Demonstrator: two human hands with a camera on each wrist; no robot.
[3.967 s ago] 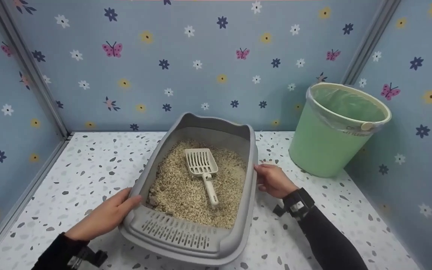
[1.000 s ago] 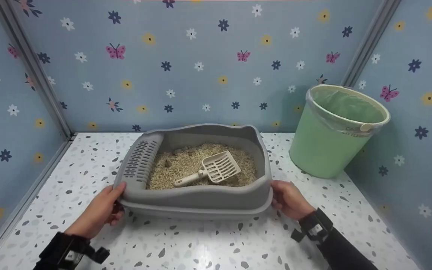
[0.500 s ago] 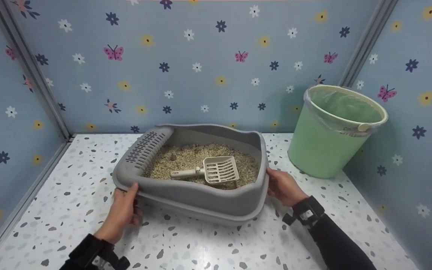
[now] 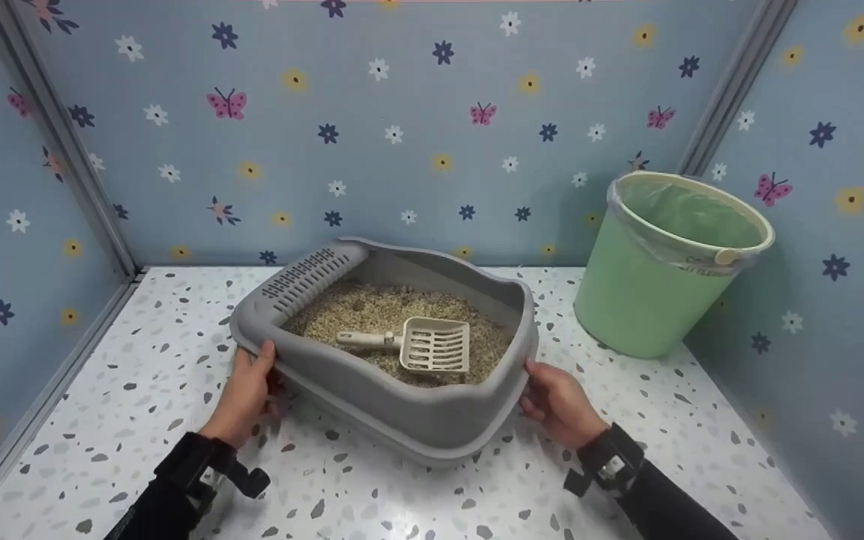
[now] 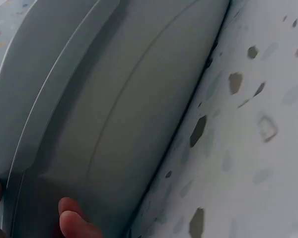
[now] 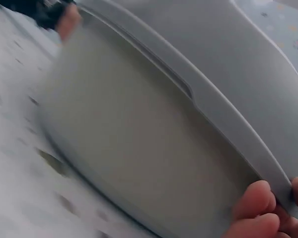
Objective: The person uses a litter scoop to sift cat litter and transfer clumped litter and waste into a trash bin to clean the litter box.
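Note:
A grey litter box stands at an angle on the speckled surface, its slotted step at the back left. Tan pellet litter covers its floor, and a cream litter scoop lies on top, handle pointing left. My left hand grips the lip at the left corner, thumb above and fingers curled below, as the left wrist view also shows. At the right end my right hand pinches the same lip; in the right wrist view its fingers curl under the edge.
A green bin with a clear liner stands at the back right, apart from the box. Blue flowered panels enclose the back and both sides. Speckled surface shows around the box.
Over these frames the litter box has turned clockwise, its slotted step swinging from the front past the left to the back left. Both hands have shifted along the rim; the scoop turned with the box.

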